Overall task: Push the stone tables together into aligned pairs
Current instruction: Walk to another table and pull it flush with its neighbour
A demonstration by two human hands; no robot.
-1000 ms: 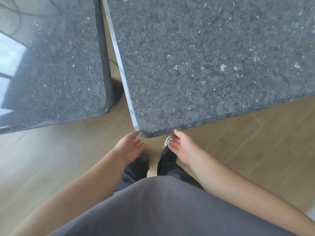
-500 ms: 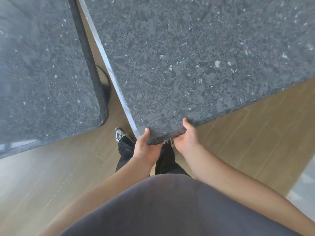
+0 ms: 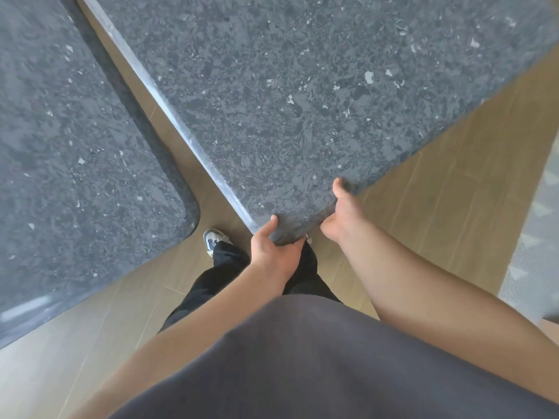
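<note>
The left hand (image 3: 272, 255) gripped the near corner of the right-hand counter (image 3: 302, 101), thumb on top and fingers curled under the rim. The right hand (image 3: 338, 216) held the same corner from its other side, thumb up on the stone, fingers hidden beneath. That counter sat skewed, its long pale edge running at an angle to the left-hand counter (image 3: 75, 146), with a strip of wooden floor (image 3: 211, 207) showing between them that widened toward the person. A shoe (image 3: 213, 241) stood just beside the corner of the left-hand counter, in the gap. The likely trouble was there: if the heavy slab swung in too fast, the edges could knock and chip, or the foot or fingers could be caught between them.
</note>
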